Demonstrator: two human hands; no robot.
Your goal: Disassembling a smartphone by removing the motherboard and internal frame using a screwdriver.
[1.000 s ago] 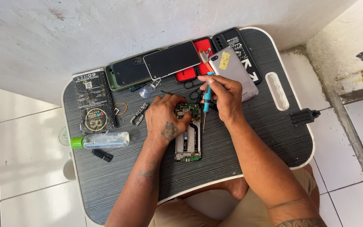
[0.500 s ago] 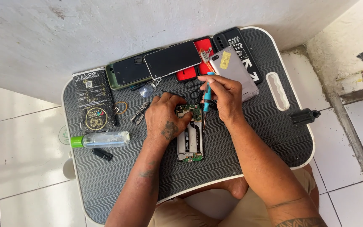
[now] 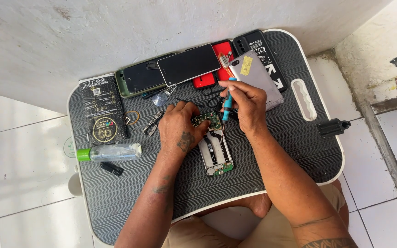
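Observation:
An opened phone (image 3: 215,151) with its back off lies in the middle of the dark ribbed lap table (image 3: 272,151), its green circuit board showing. My left hand (image 3: 179,128) rests on the phone's upper left part and holds it down. My right hand (image 3: 246,105) grips a thin blue-handled screwdriver (image 3: 226,109) upright, its tip down on the phone's upper right edge.
Several phones and back covers (image 3: 187,64) lie along the table's far edge under the white wall. A black printed packet (image 3: 103,108), a clear bottle with a green cap (image 3: 111,152), a small black piece (image 3: 111,168), tweezers (image 3: 153,123) and a ring (image 3: 132,117) sit at the left. White floor tiles surround the table.

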